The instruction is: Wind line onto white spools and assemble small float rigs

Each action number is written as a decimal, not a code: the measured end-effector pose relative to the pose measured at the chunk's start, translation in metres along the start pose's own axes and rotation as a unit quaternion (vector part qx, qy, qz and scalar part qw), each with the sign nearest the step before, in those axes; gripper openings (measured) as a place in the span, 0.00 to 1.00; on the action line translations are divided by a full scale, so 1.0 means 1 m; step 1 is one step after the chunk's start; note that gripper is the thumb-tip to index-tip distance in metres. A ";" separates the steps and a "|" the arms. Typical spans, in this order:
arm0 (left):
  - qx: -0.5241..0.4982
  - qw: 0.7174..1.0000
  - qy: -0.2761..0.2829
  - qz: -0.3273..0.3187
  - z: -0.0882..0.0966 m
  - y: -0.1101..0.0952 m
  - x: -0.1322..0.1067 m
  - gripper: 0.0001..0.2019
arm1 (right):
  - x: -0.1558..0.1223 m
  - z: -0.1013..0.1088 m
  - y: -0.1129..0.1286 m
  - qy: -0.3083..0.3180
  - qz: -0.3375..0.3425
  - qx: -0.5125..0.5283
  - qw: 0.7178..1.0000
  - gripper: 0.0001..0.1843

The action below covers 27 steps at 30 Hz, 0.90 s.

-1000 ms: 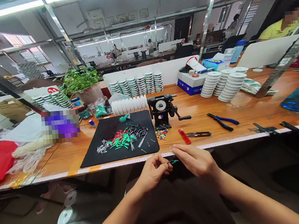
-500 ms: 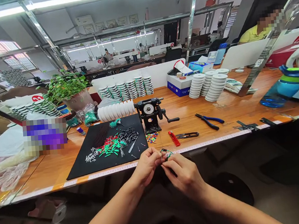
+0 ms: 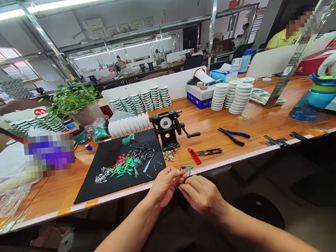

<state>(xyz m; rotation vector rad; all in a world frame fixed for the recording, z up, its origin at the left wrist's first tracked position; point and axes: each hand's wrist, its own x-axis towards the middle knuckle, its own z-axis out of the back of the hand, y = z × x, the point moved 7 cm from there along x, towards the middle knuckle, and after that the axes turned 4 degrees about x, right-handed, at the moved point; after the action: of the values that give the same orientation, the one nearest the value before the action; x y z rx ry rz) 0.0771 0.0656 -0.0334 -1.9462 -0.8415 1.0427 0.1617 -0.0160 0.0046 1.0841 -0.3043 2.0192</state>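
Observation:
My left hand pinches a thin line fitted with small black and green tube pieces just off the table's front edge. Close beside it, my right hand is closed in a pinch on the lower part of that line; the tips of its fingers hide the exact grip. On a black mat to the left lie loose green tubes, red tubes, black pieces and small metal bits. Nearest the hands on the table are a red-handled cutter and thread snips.
A hand-cranked winder carrying white spools stands behind the mat. Pliers lie to the right. White spool stacks, a blue box, a blue bottle and a potted plant stand around. A person in yellow sits at far right.
My right hand has shifted slightly left and down, tugging at the line. The green tube now sticks out straighter to the right above my fingers. The view has drifted slightly.

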 end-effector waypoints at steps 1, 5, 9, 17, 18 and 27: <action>0.004 1.000 -0.001 0.001 0.000 0.000 0.000 0.16 | 0.000 0.001 -0.002 -0.001 -0.005 0.019 1.000 0.11; 0.038 0.999 -0.002 0.005 0.005 -0.003 0.002 0.15 | 0.000 0.004 -0.029 -0.026 -0.117 0.142 0.983 0.05; 0.100 0.995 0.013 0.009 0.007 -0.010 0.004 0.14 | 0.004 -0.006 -0.056 0.000 -0.184 0.141 0.973 0.10; 0.291 0.954 0.017 -0.065 0.017 -0.028 0.009 0.09 | 0.015 -0.025 -0.067 0.071 -0.215 0.205 0.952 0.06; 0.317 0.945 0.010 -0.081 0.019 -0.030 0.010 0.09 | 0.015 -0.024 -0.068 0.071 -0.223 0.215 0.948 0.06; 0.481 0.860 0.001 -0.171 0.017 -0.049 0.004 0.04 | 0.013 -0.032 -0.062 0.062 -0.241 0.258 0.934 0.06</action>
<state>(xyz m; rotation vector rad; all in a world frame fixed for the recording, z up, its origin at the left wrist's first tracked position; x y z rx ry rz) 0.0549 0.0989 0.0003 -0.9052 -0.4713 0.9642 0.1853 0.0486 -0.0143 1.1898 0.5451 1.7358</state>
